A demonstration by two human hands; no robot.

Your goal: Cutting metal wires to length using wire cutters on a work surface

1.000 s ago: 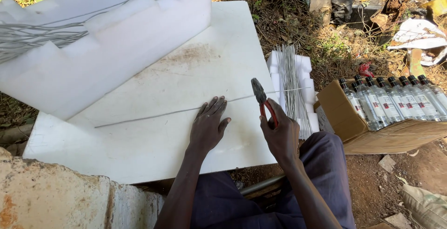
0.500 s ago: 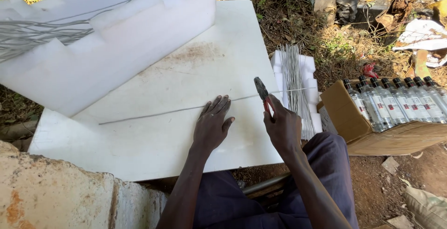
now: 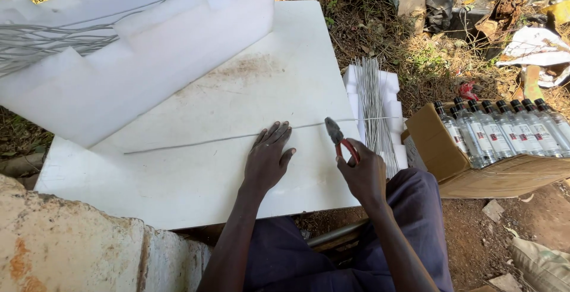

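Sunlit outdoor ground (image 3: 380,37) of dirt and dry grass, rubble (image 3: 451,1), concrete block (image 3: 65,250)

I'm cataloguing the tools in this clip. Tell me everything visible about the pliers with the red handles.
The pliers are a small hand tool with a dark metal head and red-coated handles. The right hand grips the handles, hiding most of them. The head points up and to the left, tilted, over the white board, with its tip at the long thin wire that lies across the board. Whether the head is closed on the wire is too small to tell. The left hand presses flat on the wire beside them.
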